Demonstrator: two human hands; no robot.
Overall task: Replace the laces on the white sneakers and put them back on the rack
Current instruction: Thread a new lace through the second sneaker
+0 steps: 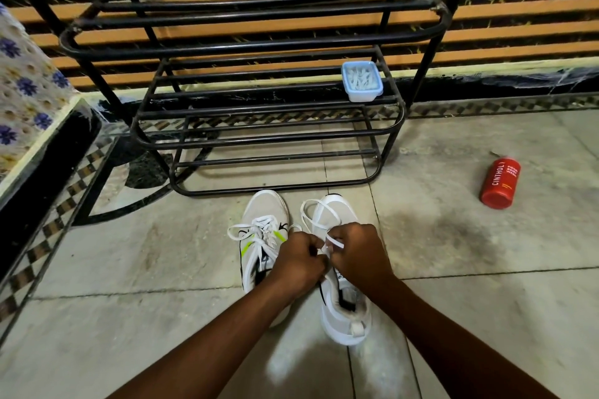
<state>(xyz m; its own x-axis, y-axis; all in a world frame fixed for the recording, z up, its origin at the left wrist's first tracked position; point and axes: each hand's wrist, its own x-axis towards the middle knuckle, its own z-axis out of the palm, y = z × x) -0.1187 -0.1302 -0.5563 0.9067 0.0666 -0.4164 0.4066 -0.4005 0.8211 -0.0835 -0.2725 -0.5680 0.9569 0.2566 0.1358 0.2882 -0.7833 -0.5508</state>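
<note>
Head cam: both hands are working over the right sneaker. Left hand (299,261) is curling its fingers & pinching a white lace (334,242). Right hand (356,254) is pinching the same lace, a short end sticking out above its knuckles. Hands are nearly touching. Lace is looping fwd over the toe of the right sneaker (345,324), which is sitting on the floor (129,269), heel toward the person. Left sneaker (264,209) is sitting just beside it, already laced, w/ a bow & neon-green stripes. Both toes are pointing at the black metal rack (259,136), just short of its bottom tier. Small blue-rimmed tub (362,81) w/ white bits inside is sitting on the rack's second tier down, R end. Red can (500,183) is lying on its side on the floor, well apart to the R. Flower-pattern cloth (22,84) is showing at far L.
</note>
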